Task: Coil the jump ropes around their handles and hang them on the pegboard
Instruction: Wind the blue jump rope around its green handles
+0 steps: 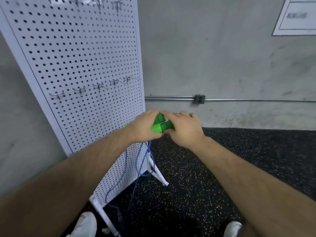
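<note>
step: start coil | both hands — left hand [143, 126], right hand [183, 127] — grasp green handles [161, 126] | advice: keep handles together, wind blue rope [139, 161] snugly

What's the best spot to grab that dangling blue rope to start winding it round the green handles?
I'd pinch the blue rope just below the green handles, coming from underneath: there it hangs straight and free, while the lower loops sag toward the floor.

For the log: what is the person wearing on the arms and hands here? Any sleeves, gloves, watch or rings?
Nothing shows on either. The left hand and right hand are ungloved, with no ring on the parts that show. The left forearm and right forearm are bare to the frame's edge: no sleeve, watch or band.
</note>
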`<state>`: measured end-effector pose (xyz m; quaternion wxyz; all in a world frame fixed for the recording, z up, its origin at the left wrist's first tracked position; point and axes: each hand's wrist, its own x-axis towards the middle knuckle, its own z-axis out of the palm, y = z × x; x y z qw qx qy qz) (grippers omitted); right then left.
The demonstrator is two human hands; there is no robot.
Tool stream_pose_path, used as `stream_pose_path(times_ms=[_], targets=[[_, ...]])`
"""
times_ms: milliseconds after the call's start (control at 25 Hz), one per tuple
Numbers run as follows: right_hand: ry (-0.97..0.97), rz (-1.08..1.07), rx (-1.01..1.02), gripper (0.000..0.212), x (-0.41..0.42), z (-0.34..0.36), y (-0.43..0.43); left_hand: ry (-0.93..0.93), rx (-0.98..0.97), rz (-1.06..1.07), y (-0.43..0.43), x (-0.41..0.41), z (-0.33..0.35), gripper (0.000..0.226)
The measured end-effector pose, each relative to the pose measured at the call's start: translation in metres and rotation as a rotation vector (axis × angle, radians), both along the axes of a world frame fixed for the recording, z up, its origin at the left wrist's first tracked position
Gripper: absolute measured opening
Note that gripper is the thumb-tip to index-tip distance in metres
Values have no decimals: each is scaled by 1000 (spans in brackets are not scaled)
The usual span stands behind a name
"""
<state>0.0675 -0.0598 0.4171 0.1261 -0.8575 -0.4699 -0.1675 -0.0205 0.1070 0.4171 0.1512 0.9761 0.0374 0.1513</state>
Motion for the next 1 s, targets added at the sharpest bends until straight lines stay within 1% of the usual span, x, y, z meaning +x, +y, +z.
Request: stream_pose_path(times_ms=[120, 200, 240, 280, 360, 400, 440, 520, 560, 640, 680, 760, 800, 840, 920, 1000], targets=[[-130, -55, 130, 69, 9, 23, 1, -104, 93, 12, 0, 19, 32, 61], [-146, -95, 160, 68, 16, 42, 4, -84, 103, 22, 1, 32, 51, 62], [-130, -113, 148, 68, 18, 47, 5, -44, 63, 4, 3, 37, 56, 62], [-107, -128, 122, 68, 19, 47, 5, 10, -3, -22, 4, 40, 57, 57], [-46, -143, 55, 65, 20, 33, 3, 119, -157, -37, 4, 38, 44, 36], [-10, -147, 26, 61, 21, 23, 2, 142, -207, -9, 6, 36, 31, 29], [31, -152, -8, 57, 23, 13, 0, 128, -242, 36, 10, 32, 16, 28], [158, -105, -58, 53, 29, 5, 1, 20, -241, 135, 22, 27, -16, 32], [267, -42, -57, 51, 31, 2, 3, -23, -261, 163, 28, 25, -30, 32], [463, 70, -21, 49, 30, -3, 8, -73, -394, 198, 32, 23, -43, 32], [532, 84, 3, 51, 29, -5, 11, -86, -495, 209, 32, 23, -43, 31], [640, 51, 109, 58, 26, -8, 15, -118, -711, 212, 28, 22, -36, 27], [695, 24, 184, 61, 26, -10, 17, -141, -767, 209, 27, 23, -33, 24], [756, 2, 269, 62, 25, -10, 19, -166, -784, 205, 25, 24, -31, 20], [855, -19, 429, 55, 27, -12, 23, -208, -790, 197, 24, 24, -31, 16], [880, 0, 510, 46, 27, -16, 28, -232, -843, 156, 22, 23, -30, 19]])
